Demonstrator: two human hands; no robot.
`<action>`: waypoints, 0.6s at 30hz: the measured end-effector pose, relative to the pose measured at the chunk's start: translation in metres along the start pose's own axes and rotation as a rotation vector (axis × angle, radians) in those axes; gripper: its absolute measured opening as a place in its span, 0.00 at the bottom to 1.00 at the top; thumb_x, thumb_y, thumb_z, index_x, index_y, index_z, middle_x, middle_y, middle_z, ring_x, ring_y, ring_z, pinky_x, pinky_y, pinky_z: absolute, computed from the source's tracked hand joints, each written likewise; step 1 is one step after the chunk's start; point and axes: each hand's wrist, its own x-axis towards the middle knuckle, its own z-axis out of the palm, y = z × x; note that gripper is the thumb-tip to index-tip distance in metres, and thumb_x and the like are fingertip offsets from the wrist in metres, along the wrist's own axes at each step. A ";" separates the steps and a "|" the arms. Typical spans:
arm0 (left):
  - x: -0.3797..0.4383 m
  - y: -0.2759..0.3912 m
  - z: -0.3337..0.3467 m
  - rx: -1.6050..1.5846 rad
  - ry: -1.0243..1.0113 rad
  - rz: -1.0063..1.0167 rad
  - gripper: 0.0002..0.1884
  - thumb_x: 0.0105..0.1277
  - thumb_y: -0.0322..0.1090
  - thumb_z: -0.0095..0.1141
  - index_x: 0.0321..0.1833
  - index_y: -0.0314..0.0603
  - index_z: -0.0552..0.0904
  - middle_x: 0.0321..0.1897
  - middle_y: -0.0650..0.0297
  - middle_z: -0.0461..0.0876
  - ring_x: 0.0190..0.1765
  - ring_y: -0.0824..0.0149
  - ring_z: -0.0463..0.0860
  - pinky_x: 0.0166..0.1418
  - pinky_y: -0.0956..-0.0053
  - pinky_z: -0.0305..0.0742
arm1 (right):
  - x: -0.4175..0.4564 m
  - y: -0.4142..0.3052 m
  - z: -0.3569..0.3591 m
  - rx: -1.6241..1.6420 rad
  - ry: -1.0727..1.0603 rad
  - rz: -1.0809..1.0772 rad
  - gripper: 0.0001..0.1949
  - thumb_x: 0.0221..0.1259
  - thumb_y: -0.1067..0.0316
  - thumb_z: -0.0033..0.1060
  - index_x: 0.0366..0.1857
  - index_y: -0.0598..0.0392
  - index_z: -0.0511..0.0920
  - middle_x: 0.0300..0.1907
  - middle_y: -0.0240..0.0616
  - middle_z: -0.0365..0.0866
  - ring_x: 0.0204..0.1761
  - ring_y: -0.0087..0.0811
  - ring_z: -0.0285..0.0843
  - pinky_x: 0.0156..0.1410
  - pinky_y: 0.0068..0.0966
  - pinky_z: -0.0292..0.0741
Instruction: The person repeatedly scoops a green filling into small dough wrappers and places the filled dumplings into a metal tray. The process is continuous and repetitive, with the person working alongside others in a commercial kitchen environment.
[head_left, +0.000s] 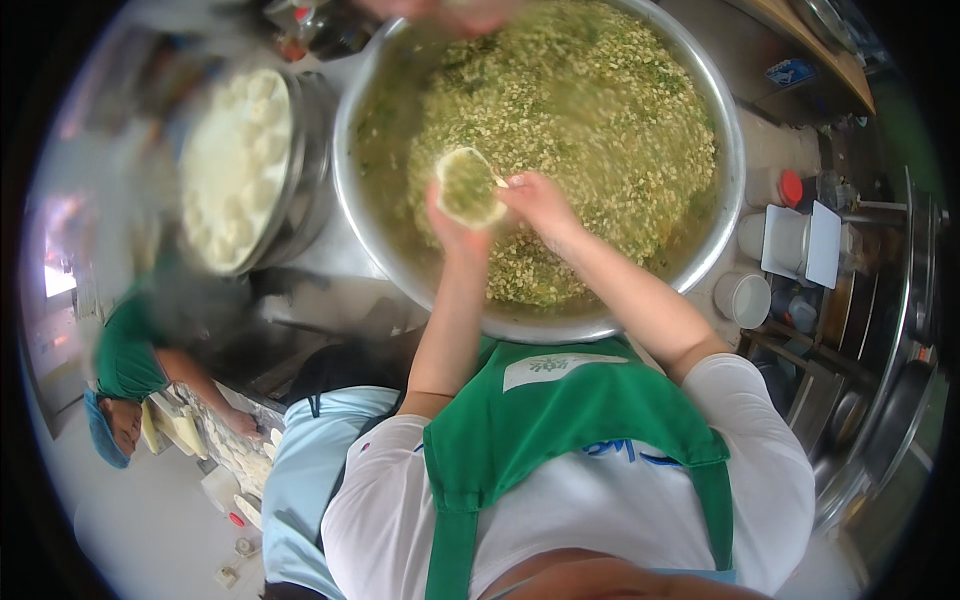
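A large round metal bowl (731, 180) holds a wet, chopped green and pale filling (637, 150). Over its near left part, my left hand (461, 225) supports a round dough wrapper (471, 217) from below, with green filling on its middle. At the wrapper's right edge, the thumb and fingers of my right hand (536, 199) pinch the dough. Left of the bowl, a round tray (240, 165) bears many pale pieces, probably shaped dough; a blur covers part of that side.
Another person's blurred hands (450, 11) are over the bowl's far rim. At lower left, a co-worker (131, 352) in green reaches over a floured table with dough rounds (240, 457). White tubs (742, 300) and metal racks stand at right.
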 end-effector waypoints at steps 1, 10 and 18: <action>0.000 -0.001 -0.002 0.001 -0.036 0.005 0.18 0.69 0.46 0.39 0.48 0.40 0.77 0.43 0.57 0.81 0.45 0.56 0.80 0.49 0.59 0.77 | 0.003 0.002 -0.003 0.002 -0.030 0.001 0.09 0.56 0.70 0.64 0.35 0.62 0.75 0.29 0.34 0.79 0.29 0.21 0.75 0.35 0.19 0.73; -0.013 -0.005 0.000 -0.011 -0.138 -0.089 0.17 0.68 0.44 0.42 0.49 0.40 0.77 0.45 0.58 0.81 0.48 0.61 0.80 0.54 0.65 0.77 | 0.001 -0.013 -0.006 -0.159 0.015 -0.164 0.09 0.56 0.70 0.64 0.36 0.61 0.77 0.31 0.35 0.81 0.33 0.23 0.77 0.39 0.21 0.75; -0.021 -0.006 0.002 -0.039 -0.102 -0.152 0.17 0.66 0.43 0.43 0.48 0.39 0.78 0.43 0.58 0.82 0.47 0.60 0.81 0.53 0.64 0.78 | 0.002 -0.038 -0.011 -0.073 -0.020 -0.026 0.11 0.53 0.69 0.68 0.36 0.61 0.77 0.31 0.35 0.80 0.33 0.23 0.77 0.39 0.20 0.75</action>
